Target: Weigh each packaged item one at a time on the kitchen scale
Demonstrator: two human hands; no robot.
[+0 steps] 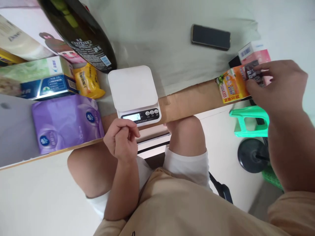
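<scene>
At the right, my right hand (283,85) pinches a small dark packet (253,72) with white lettering between thumb and fingers. The packet is over the end of an orange and yellow box (231,84) at the table's edge; whether they touch I cannot tell. A white and pink box (254,51) lies just behind it. My left hand (123,137) is curled closed at the front edge of a white kitchen scale (133,87), just below its lit display, and nothing shows in its fingers. The scale's plate carries nothing.
Left of the scale are a purple tissue pack (67,123), a yellow packet (88,80), a blue box (49,87) and a tall dark bottle (86,36). A phone (211,36) lies farther back. A green stool (249,121) stands on the floor at right.
</scene>
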